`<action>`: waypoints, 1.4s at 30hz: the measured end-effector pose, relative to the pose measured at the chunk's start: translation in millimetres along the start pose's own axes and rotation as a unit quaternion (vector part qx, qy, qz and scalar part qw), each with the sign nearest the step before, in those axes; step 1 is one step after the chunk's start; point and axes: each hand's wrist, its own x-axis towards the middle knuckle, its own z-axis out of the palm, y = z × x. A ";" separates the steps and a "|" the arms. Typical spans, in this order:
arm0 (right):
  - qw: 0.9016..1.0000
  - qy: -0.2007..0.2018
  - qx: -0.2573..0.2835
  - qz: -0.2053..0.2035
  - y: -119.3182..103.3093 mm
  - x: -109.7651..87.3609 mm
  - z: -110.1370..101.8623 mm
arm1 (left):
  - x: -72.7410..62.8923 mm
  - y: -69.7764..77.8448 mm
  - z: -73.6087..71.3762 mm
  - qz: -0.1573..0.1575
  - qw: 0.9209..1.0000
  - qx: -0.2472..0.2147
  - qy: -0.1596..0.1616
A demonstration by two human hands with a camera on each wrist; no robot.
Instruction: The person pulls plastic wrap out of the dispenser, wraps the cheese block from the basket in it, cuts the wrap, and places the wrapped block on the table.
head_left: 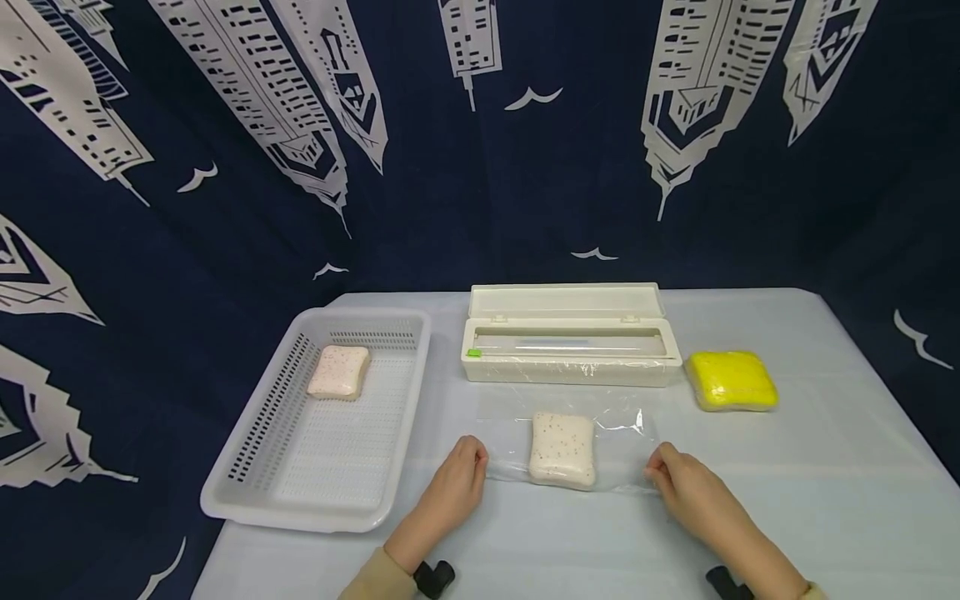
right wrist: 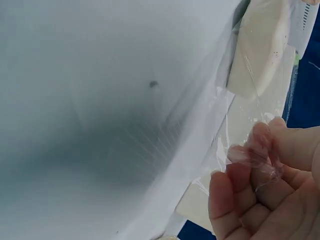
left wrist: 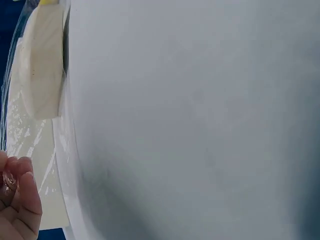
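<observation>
A sheet of clear cling film (head_left: 622, 433) runs from the cream dispenser box (head_left: 570, 371) toward me. On the film, as the head view has it, is a cream, dark-speckled square block (head_left: 562, 450) with rounded edges. To the left of the block, my left hand (head_left: 459, 477) pinches one near corner of the film. My right hand (head_left: 686, 483) pinches the opposite near corner, and the right wrist view shows the film bunched between thumb and fingers (right wrist: 240, 175). In the left wrist view, the left fingers (left wrist: 30, 195) are partly cut off by the frame.
At the left stands a white perforated basket (head_left: 408, 400) with a pinkish speckled block (head_left: 339, 372) in it. A shiny yellow block (head_left: 732, 381) lies right of the dispenser, whose lid (head_left: 562, 300) is raised. A dark patterned curtain (head_left: 495, 200) hangs behind the white-covered table (head_left: 832, 467).
</observation>
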 end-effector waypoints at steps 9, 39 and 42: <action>0.994 -0.090 0.045 0.044 6.2 13.1 -3.4 | 6.8 2.3 2.5 -0.047 0.999 -0.020 -0.009; 0.983 -0.142 0.008 0.113 10.0 34.4 2.6 | 21.9 13.8 16.1 -0.116 0.984 0.129 -0.047; 0.985 -0.128 0.003 0.118 10.6 34.8 2.0 | 21.9 14.3 15.7 -0.116 0.981 0.150 -0.038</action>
